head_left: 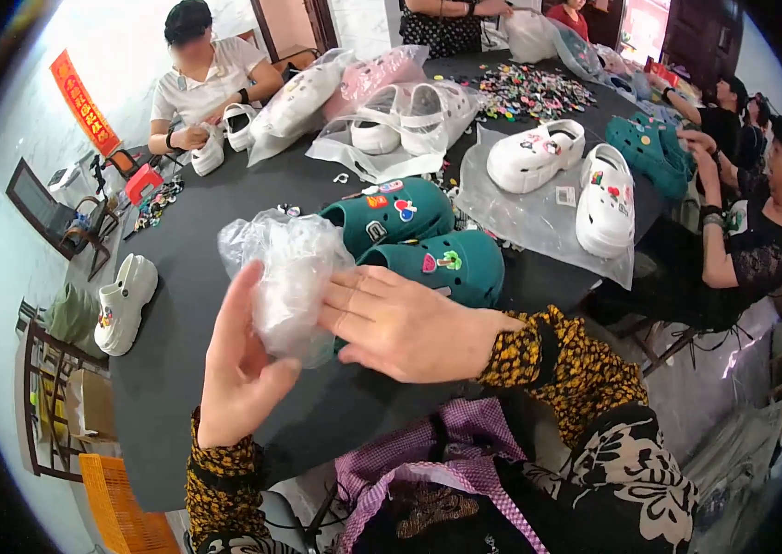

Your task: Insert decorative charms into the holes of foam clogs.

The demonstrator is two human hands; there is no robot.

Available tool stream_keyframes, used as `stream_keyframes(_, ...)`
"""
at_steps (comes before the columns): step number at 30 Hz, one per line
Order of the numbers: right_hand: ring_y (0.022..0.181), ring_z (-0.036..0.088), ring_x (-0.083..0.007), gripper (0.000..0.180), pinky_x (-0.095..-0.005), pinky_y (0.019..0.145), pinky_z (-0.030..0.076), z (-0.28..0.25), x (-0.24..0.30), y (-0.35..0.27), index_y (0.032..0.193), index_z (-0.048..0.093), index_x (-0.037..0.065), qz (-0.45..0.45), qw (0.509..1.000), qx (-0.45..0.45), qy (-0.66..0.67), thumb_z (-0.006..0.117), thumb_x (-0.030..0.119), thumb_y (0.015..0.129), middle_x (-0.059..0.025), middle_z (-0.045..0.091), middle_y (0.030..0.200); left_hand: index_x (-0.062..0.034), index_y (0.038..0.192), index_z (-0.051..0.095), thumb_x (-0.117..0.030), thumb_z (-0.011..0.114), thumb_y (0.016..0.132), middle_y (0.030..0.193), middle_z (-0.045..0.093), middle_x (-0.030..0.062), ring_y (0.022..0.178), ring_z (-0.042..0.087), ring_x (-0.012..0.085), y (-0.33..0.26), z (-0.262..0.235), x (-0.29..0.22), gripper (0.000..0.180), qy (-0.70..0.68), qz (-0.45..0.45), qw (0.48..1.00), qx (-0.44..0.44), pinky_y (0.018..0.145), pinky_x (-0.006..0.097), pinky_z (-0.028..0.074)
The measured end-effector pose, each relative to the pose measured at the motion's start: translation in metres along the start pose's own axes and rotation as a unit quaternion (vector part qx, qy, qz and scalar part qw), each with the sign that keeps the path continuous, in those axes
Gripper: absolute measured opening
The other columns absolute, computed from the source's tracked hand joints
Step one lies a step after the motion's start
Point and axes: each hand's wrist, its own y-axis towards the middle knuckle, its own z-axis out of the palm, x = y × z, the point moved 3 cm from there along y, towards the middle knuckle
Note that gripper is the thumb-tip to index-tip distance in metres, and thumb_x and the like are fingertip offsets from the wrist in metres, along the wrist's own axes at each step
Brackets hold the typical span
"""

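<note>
Head view, both hands' fingers [248, 300] clasping crumpled clear bag [289, 277], near table edge [317, 443]

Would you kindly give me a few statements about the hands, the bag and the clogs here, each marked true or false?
1. Both hands, left hand and right hand, press a crumpled clear plastic bag between them. True.
2. The two clogs just behind the bag are white. False: those teal clogs are green, with small charms on top.
3. A single white clog lies near the table's left edge. True.
4. The table is bright yellow. False: its surface is dark.
</note>
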Motion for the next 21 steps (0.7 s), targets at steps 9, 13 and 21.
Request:
stream_keyframes(9, 0.113, 0.053, -0.0294, 0.039, -0.0373, 0.093, 0.042, 0.010, 0.006, -0.020, 0.112, 0.055, -0.001, -0.021, 0.994, 0.032, 0.103, 0.065, 0.016, 0.078, -0.0175, 0.055, 0.120, 0.0019, 0.106, 0.058, 0.009, 0.059, 0.072, 0.095, 0.063, 0.0082, 0.088, 0.061, 0.0175, 0.000, 0.000, 0.015, 0.035, 0.284, 0.010, 0.958, -0.044, 0.077, 0.027, 0.047)
stream_keyframes(13, 0.099, 0.060, -0.0269, 0.025, -0.0365, 0.085, 0.045, -0.015, -0.011, -0.033, 0.103, 0.061, 0.005, 0.021, 0.988, -0.050, 0.145, 0.064, 0.013, 0.079, -0.0121, 0.062, 0.104, -0.0001, 0.096, 0.060, 0.011, 0.051, 0.063, 0.088, 0.060, 0.0169, 0.080, 0.062, 0.0331, 0.012, -0.002, 0.015, 0.036, 0.417, 0.062, 0.906, 0.030, 0.070, 0.030, 0.048)
stream_keyframes(21, 0.119, 0.045, -0.0320, 0.046, -0.0439, 0.098, 0.032, -0.028, -0.055, -0.087, 0.123, 0.053, 0.006, 0.255, 0.956, -0.014, -0.147, 0.063, 0.026, 0.083, -0.0161, 0.053, 0.123, -0.0017, 0.101, 0.058, 0.008, 0.052, 0.067, 0.086, 0.062, 0.0214, 0.083, 0.061, 0.0417, 0.046, 0.024, 0.038, 0.035, 0.413, 0.063, 0.893, 0.164, 0.072, 0.039, 0.049)
